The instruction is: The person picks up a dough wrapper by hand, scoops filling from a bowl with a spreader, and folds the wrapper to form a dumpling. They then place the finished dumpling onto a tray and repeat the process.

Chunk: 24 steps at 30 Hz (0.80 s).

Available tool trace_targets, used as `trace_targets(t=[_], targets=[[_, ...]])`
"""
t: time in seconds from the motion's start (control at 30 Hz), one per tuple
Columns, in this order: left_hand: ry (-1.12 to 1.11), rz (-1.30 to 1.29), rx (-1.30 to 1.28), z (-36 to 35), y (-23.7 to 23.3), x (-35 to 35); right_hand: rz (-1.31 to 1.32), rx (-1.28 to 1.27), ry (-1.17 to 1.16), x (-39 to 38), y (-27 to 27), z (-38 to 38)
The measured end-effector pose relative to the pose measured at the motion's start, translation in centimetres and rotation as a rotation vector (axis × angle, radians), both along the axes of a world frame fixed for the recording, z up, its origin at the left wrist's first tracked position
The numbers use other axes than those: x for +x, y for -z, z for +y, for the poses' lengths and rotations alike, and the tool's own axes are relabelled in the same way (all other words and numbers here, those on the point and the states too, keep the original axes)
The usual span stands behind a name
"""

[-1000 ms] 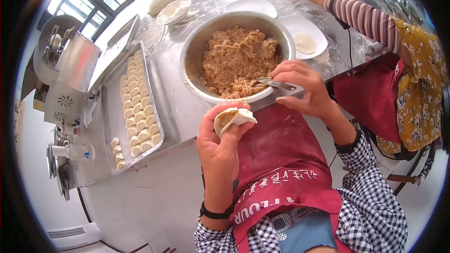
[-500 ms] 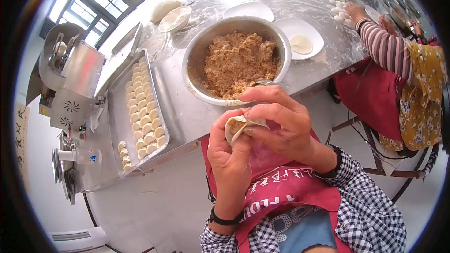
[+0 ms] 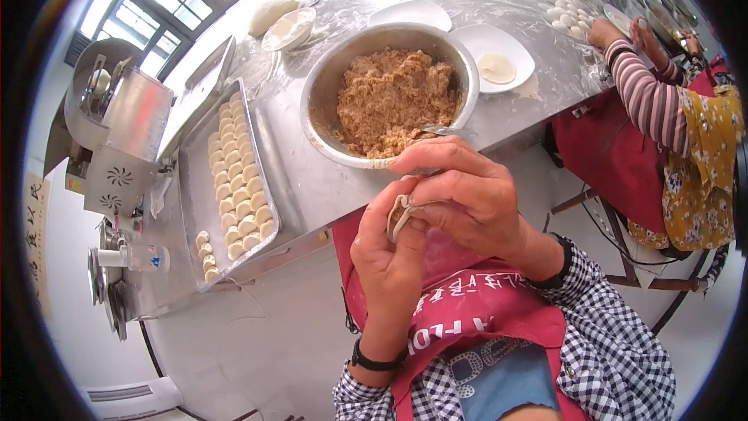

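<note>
A half-closed dumpling (image 3: 399, 218) with brown filling showing at its left end is between my two hands, in front of the table edge. My left hand (image 3: 386, 242) cups it from the left, thumb against the wrapper. From the right, my right hand (image 3: 467, 203) pinches the wrapper's edge between thumb and fingers, which hide that side. Just beyond my hands stands a large metal bowl (image 3: 313, 121) of brown minced filling (image 3: 397, 101). A metal utensil (image 3: 439, 130) rests at its near right rim.
Left of the bowl, a metal tray (image 3: 269, 179) holds rows of dumplings (image 3: 238, 179). Behind the bowl are white plates, one with a round wrapper (image 3: 496, 68). At the right, another person (image 3: 647, 101) works near dough pieces (image 3: 569, 14). A machine (image 3: 128, 140) stands far left.
The dumpling's opening has narrowed as my fingers press the wrapper edges together. The other person's hand has drawn back from the dough pieces toward the right.
</note>
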State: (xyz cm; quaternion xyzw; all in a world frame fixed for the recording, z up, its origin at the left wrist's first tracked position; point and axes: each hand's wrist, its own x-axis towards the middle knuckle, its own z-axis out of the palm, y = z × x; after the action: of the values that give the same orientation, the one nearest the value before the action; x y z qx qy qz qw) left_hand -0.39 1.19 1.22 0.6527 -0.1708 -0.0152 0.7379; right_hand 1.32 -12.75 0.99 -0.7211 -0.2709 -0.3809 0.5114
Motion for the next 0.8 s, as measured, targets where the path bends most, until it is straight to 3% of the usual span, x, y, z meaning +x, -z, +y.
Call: trace_targets(t=[0.07,0.13,0.37,0.5,0.67,0.8], targets=[[0.049,0.142,-0.091,0.1,-0.2,-0.1,0.015,0.001,-0.019,-0.2,-0.1,0.1],[0.076,0.157,-0.139,0.1,-0.3,0.0,0.185,0.190,-0.070,-0.7,-0.5,0.5],[0.088,0.192,-0.169,0.0,-0.3,-0.1,0.175,0.165,-0.149,-0.3,0.3,0.3],[0.072,0.190,-0.187,-0.2,-0.3,0.0,0.130,0.193,-0.112,-0.4,0.9,0.8],[0.182,0.453,-0.560,-0.1,0.3,0.4,0.139,0.192,-0.052,-0.4,1.0,1.0],[0.200,0.436,-0.572,0.1,0.7,0.4,0.109,0.183,0.036,-0.3,1.2,1.3]])
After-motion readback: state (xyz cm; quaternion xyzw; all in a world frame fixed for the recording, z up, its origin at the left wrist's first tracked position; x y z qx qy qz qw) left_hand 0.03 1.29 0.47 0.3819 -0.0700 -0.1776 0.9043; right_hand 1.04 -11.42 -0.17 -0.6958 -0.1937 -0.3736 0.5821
